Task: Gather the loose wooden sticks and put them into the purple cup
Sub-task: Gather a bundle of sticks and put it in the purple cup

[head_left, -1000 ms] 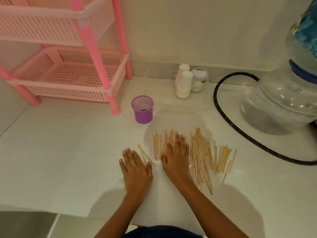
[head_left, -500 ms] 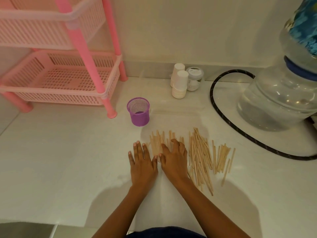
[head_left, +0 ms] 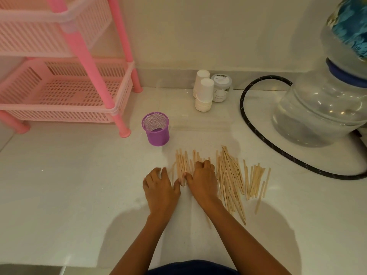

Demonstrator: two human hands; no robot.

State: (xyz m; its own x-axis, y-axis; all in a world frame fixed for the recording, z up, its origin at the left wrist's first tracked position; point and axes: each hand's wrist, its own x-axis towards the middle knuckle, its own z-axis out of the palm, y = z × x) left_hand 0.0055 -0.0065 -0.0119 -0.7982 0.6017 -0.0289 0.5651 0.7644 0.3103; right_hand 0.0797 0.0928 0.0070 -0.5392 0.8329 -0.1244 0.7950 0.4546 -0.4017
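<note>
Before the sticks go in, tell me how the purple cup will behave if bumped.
The purple cup looks like thin mesh, so probably light. Standing on the smooth counter, it may slide or tip. Toppled, its round wall would likely roll.

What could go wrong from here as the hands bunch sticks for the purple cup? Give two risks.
First, the bunch of sticks between the left hand and right hand lies fanned and uneven, so some may slip out when lifted. Second, the purple cup has a narrow mouth; a splayed bundle could miss it or tip it over.
</note>
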